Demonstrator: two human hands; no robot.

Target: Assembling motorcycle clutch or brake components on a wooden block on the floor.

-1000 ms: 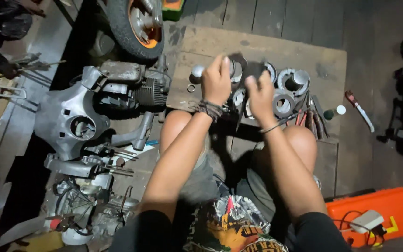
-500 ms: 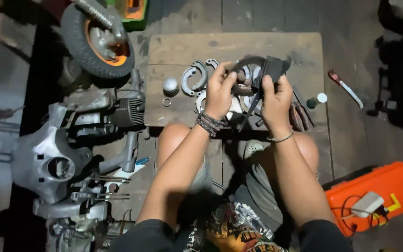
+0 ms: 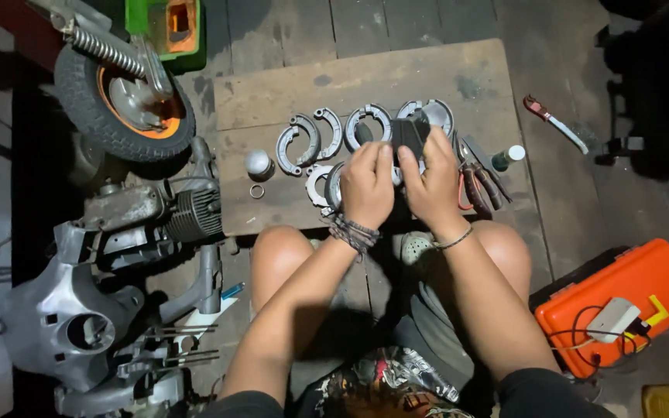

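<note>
Both hands meet over a wooden board on the floor in front of my knees. A dark, flat rectangular piece stands up between my fingers, with my right hand and my left hand both gripping it. I cannot tell what the piece is. Just left of my left hand lies a curved grey brake shoe. Further pairs of brake shoes lie in a row on the board beyond my fingers, one pair partly hidden by the dark piece.
Pliers and a small bottle lie right of my hands, a screwdriver further right. A metal cap and ring sit on the board. A wheel, engine parts and a grey casing crowd the left. An orange case is at right.
The view has shifted, so the board sits lower and nearer. My hands have come down closer to my knees, still together on the dark piece.
</note>
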